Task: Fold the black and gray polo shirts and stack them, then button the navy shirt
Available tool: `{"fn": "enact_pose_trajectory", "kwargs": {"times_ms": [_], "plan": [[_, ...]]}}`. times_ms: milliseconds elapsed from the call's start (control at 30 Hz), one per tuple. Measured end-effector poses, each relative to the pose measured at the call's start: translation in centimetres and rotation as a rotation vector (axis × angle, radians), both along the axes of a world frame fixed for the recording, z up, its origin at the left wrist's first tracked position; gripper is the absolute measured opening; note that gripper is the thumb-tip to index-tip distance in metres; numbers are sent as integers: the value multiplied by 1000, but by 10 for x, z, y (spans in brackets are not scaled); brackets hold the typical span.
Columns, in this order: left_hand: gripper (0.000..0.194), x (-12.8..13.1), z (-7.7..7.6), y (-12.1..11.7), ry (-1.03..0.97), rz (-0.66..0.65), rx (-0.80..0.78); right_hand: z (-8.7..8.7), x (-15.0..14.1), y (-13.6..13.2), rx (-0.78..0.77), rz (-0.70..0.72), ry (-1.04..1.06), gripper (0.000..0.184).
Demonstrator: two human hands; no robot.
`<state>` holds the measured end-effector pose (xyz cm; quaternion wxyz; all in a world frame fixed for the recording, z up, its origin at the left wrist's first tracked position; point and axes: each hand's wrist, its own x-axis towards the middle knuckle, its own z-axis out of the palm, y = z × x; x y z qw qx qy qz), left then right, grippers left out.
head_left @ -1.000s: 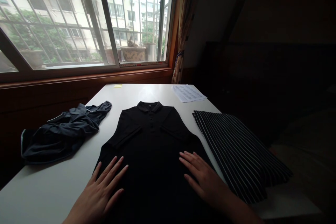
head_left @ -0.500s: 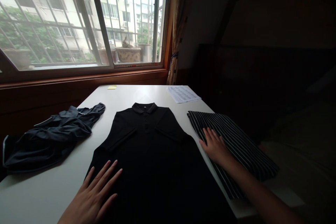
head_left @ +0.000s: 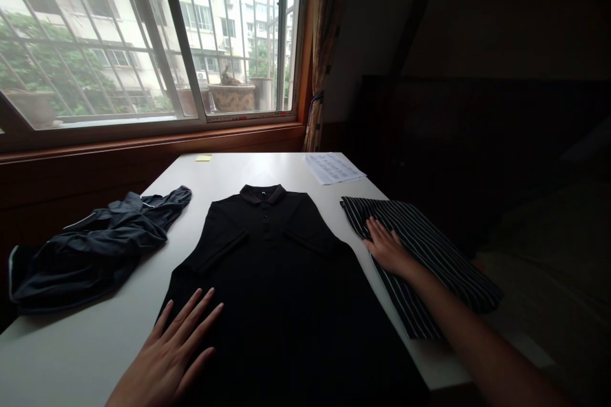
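Observation:
A black polo shirt [head_left: 277,286] lies spread face up on the white table, its collar toward the window and both short sleeves laid inward over the front. My left hand [head_left: 176,340] rests on the shirt's lower left side, fingers spread and flat. On the right, my right hand [head_left: 387,248] lies with fingers extended on a dark cloth with white stripes [head_left: 424,241], folded into a flat stack near the table's right edge. The shirt's bottom hem runs out of view toward me.
A crumpled dark garment with pale piping [head_left: 100,241] lies along the left side of the white table [head_left: 62,356]. Printed papers [head_left: 334,167] and a yellow sticky note [head_left: 203,158] sit at the far edge. Beyond are a barred window [head_left: 214,44] and a tied curtain [head_left: 317,76].
My right hand and the striped cloth under it have shifted slightly away from me; its near edge lies farther up the table. My left hand and the polo shirt stay almost the same.

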<state>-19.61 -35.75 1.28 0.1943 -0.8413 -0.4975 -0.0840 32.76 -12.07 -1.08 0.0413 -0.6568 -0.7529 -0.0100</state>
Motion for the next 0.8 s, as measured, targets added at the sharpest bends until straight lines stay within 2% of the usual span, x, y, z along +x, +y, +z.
{"fn": "enact_pose_trajectory", "kwargs": {"times_ms": [267,367,467,533,633,700,800], "plan": [[68,-2,-4,-1,-19,14,-48,5,-3,-3,3,1,2,67],[66,-5,-6,0,-61,13,-110,9,-8,-16,6,13,31,69],[61,-11,3,5,-161,12,-190,14,-18,-39,52,96,66,67],[53,-17,13,15,-266,56,-212,17,-28,-58,139,176,94,62],[43,-31,25,37,-407,191,-154,23,-43,-88,239,242,146,56],[45,-43,26,53,-465,261,-96,26,-51,-104,221,242,168,55],[53,-60,19,70,-563,302,-91,28,-57,-120,160,205,172,58]]}}
